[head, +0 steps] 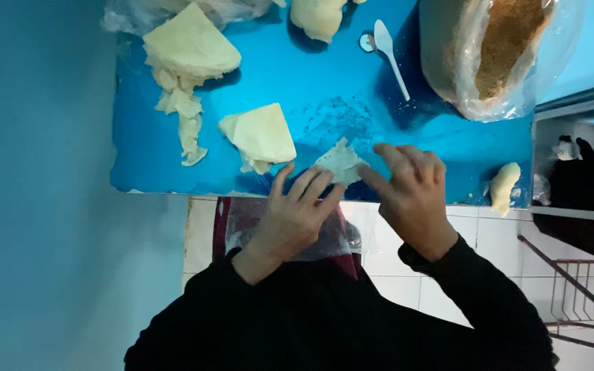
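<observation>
A small thin pale pastry sheet [340,162] lies on the blue table [324,96] near its front edge. My left hand [295,213] rests at the table edge, its fingertips touching the sheet's left side. My right hand [410,192] pinches the sheet's right corner between thumb and fingers. Both arms wear black sleeves.
A folded stack of pale sheets [259,136] lies left of my hands, a bigger stack [187,48] further back left. A dough lump [317,17], a white plastic spoon [390,51], a bag of brown crumbs [500,48] and a rolled piece [503,187] are also on the table.
</observation>
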`<state>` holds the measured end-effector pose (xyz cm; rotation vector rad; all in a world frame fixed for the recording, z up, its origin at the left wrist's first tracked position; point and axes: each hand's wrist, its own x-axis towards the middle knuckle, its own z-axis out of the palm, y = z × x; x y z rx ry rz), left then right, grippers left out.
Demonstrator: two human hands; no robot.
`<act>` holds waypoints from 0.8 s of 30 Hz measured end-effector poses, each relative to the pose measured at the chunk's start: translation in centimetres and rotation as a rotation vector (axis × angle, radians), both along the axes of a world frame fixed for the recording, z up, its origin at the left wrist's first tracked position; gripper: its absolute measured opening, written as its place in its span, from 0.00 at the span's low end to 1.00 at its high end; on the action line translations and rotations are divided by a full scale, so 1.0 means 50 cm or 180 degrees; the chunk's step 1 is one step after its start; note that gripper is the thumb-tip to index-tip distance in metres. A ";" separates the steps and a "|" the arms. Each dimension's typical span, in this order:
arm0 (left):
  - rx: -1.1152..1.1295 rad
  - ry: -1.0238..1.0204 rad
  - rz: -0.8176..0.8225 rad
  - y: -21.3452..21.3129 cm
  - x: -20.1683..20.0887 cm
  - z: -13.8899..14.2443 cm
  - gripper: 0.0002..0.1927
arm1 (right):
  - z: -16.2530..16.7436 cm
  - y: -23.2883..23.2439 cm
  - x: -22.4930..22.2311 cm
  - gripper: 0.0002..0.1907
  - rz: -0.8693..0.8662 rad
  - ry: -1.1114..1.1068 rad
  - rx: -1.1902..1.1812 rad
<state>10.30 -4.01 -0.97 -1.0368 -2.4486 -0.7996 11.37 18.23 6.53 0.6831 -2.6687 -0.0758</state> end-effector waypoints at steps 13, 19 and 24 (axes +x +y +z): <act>0.0028 0.0183 0.0041 0.008 0.000 -0.021 0.16 | 0.053 -0.015 -0.046 0.17 0.0535 -0.1199 -0.0026; -0.0027 0.0199 0.0098 0.002 0.002 -0.020 0.17 | 0.069 -0.022 -0.059 0.15 0.0626 -0.1641 0.0198; -0.0080 0.0147 0.0097 0.004 0.001 -0.008 0.22 | 0.086 -0.017 -0.046 0.19 0.0524 -0.1274 -0.0078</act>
